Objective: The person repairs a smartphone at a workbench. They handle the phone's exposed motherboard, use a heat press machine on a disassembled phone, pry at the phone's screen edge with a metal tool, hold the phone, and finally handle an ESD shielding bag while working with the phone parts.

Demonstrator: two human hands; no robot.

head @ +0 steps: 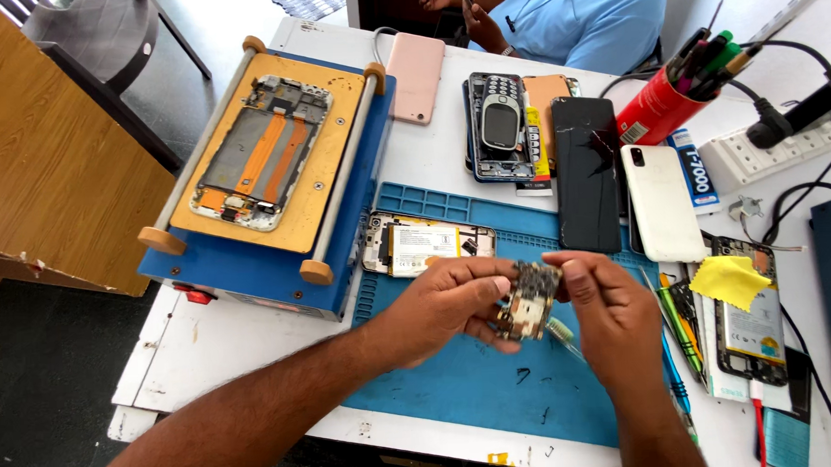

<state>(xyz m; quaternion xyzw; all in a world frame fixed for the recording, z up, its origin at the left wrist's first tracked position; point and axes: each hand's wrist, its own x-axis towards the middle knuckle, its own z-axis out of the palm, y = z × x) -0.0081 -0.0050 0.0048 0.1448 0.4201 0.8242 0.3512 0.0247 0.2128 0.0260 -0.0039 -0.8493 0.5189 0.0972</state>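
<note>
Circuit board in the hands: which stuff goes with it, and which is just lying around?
In use:
circuit board
left hand
right hand
open phone with yellow battery
blue mat

Lying about:
pink phone
black phone
white phone
red pen cup
yellow cloth

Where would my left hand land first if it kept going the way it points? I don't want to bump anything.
Judging roughly, the left hand points rightward, so it would meet the small circuit board it already pinches, then the right hand just beyond. Depth is unclear.
</note>
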